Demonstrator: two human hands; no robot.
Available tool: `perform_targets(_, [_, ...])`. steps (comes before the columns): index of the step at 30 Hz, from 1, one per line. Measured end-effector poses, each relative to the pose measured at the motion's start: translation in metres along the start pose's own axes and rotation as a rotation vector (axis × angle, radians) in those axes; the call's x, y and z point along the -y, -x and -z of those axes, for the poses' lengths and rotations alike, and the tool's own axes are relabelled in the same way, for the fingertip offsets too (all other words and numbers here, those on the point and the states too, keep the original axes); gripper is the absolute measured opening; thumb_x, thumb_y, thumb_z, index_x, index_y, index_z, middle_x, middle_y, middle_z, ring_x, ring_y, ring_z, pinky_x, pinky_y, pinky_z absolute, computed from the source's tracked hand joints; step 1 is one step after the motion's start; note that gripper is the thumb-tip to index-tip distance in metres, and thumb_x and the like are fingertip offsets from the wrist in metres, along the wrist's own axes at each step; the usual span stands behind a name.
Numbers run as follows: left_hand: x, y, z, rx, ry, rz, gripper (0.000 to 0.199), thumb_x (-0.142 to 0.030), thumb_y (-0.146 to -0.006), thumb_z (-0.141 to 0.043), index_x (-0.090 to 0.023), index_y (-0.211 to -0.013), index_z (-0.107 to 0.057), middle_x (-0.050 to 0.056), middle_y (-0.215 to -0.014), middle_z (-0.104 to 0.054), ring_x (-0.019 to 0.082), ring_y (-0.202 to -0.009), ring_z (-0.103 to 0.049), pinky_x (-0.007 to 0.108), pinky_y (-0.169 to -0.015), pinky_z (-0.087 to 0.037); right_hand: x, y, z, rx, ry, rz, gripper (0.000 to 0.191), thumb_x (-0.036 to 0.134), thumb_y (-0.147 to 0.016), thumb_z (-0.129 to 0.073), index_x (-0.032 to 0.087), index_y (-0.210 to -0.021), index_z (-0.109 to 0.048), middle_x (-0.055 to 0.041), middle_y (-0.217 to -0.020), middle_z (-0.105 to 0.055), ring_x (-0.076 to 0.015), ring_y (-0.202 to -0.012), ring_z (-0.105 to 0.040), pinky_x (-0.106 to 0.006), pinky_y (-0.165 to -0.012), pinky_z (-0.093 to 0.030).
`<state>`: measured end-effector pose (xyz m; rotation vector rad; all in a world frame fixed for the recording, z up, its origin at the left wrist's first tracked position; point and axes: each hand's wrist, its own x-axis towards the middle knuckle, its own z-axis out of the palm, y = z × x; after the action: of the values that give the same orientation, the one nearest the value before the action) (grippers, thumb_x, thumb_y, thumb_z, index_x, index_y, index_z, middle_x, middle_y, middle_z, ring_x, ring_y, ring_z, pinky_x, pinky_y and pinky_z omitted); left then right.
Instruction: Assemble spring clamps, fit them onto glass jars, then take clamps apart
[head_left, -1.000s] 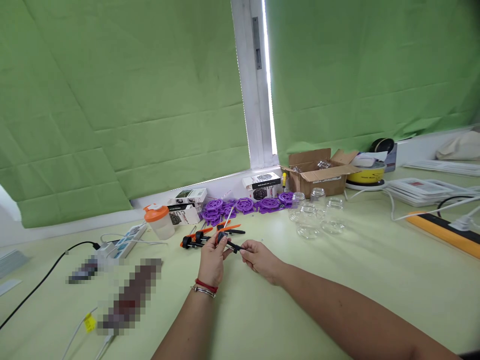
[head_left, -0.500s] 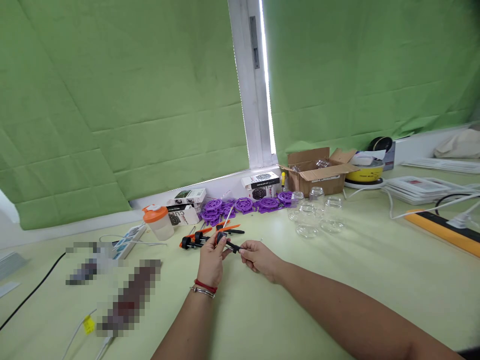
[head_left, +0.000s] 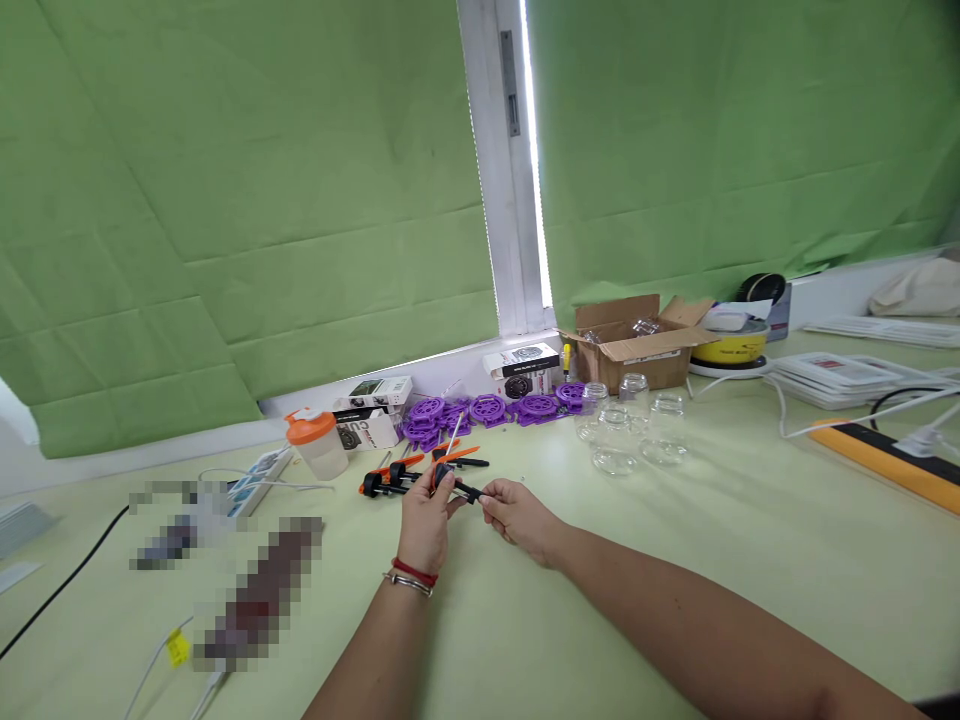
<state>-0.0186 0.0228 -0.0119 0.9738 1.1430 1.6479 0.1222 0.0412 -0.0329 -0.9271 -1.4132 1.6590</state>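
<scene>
Near the middle of the table, my left hand (head_left: 424, 520) is closed around the round end of a black rod-like part (head_left: 469, 493). A thin pale stick (head_left: 454, 432) rises from that end; whether it is joined there I cannot tell. My right hand (head_left: 520, 517) pinches the other end of the same black part between thumb and fingers, so it spans the gap between both hands. Just beyond my left hand lie several similar black and orange parts (head_left: 373, 486). Behind them sits a row of purple wheel-like plastic pieces (head_left: 487, 410).
Clear glass-like domes or jars (head_left: 615, 440) stand right of centre, before an open cardboard box (head_left: 652, 365). Small printed boxes (head_left: 521, 370) line the wall. An orange-lidded cup (head_left: 319, 445) and a white power strip (head_left: 259, 482) are at left, an orange-black strip (head_left: 885, 465) at right.
Both hands keep their grip on the black part. My left hand and wrist have shifted very slightly to the right; otherwise things stand as before.
</scene>
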Motion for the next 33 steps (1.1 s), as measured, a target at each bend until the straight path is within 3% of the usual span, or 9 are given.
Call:
perform_targets(13, [0.000,0.002,-0.002,0.001,-0.015,-0.014,0.034,-0.035,-0.064,-0.071,-0.015,-0.091,-0.063,0.001,-0.081,-0.058,0.014,-0.079,-0.059,0.028,-0.065,-0.054,-0.013,-0.009,0.005,-0.032,0.149,0.122,0.008,0.026,-0.077,-0.052,0.019,-0.078,-0.049,0.0051,-0.060,-0.048,-0.0076,-0.049,-0.034,-0.022,-0.048,-0.026])
perform_targets(24, [-0.004,0.004,-0.006,-0.024,-0.032,-0.033,0.041,-0.036,-0.061,-0.073,-0.014,-0.094,-0.063,0.001,-0.080,-0.058,0.013,-0.073,-0.057,0.028,-0.062,-0.053,-0.006,-0.006,0.007,-0.016,0.127,0.094,0.004,0.022,-0.075,-0.052,0.020,-0.076,-0.048,0.0050,-0.061,-0.049,-0.0071,-0.048,-0.035,-0.020,-0.047,-0.026])
perform_targets(33, [-0.001,0.005,-0.005,-0.002,-0.115,-0.087,0.040,-0.036,-0.067,-0.068,-0.016,-0.102,-0.061,0.001,-0.082,-0.057,0.009,-0.067,-0.054,0.026,-0.065,-0.054,-0.009,-0.008,0.009,-0.004,0.096,0.110,0.006,0.023,-0.076,-0.051,0.020,-0.080,-0.049,0.0047,-0.063,-0.050,-0.0069,-0.048,-0.034,-0.020,-0.045,-0.027])
